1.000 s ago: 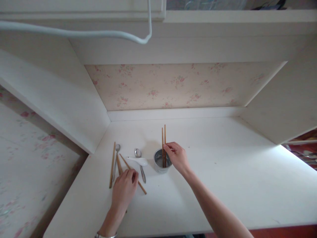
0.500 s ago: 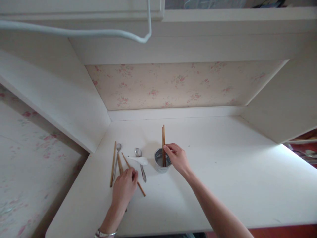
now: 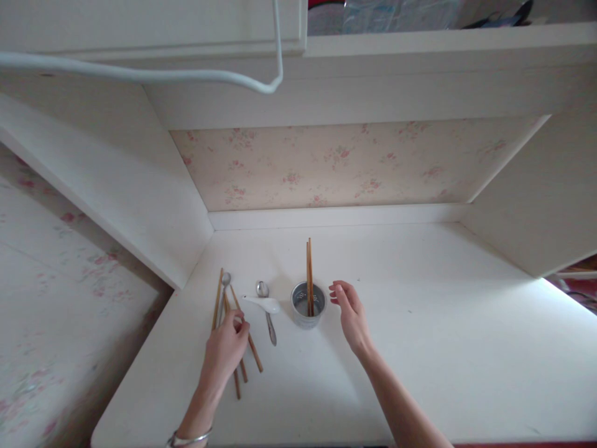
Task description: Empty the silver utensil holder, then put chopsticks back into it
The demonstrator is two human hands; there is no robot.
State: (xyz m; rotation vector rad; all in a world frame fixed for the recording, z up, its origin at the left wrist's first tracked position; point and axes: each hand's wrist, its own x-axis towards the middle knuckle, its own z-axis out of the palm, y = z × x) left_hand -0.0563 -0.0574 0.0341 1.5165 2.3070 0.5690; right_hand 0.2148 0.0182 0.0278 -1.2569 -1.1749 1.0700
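Observation:
Beside the perforated metal holder (image 3: 303,320), on its right, my right hand (image 3: 351,311) is open, with nothing in its loosely bent fingers. Two wooden chopsticks (image 3: 310,267) stand upright in the holder. My left hand (image 3: 226,339) is closed over loose wooden chopsticks (image 3: 254,354) on the counter, its finger and thumb pinched on one; the hand partly hides them. Left of it lie another chopstick (image 3: 217,298) and a long-handled metal spoon (image 3: 226,280). Between the left hand and the holder, a white soup spoon (image 3: 265,305) lies across a metal spoon (image 3: 271,333).
The white counter (image 3: 443,348) runs to a low back ledge (image 3: 336,216). Side panels bound it at left (image 3: 116,168) and right (image 3: 527,193). Overhead, a white cable (image 3: 186,76) hangs in front of a cabinet (image 3: 163,25).
My right hand has let go of the chopsticks in the holder and moved right. Under my left hand, a slanted chopstick has swung closer in line with the others. The view has tilted slightly.

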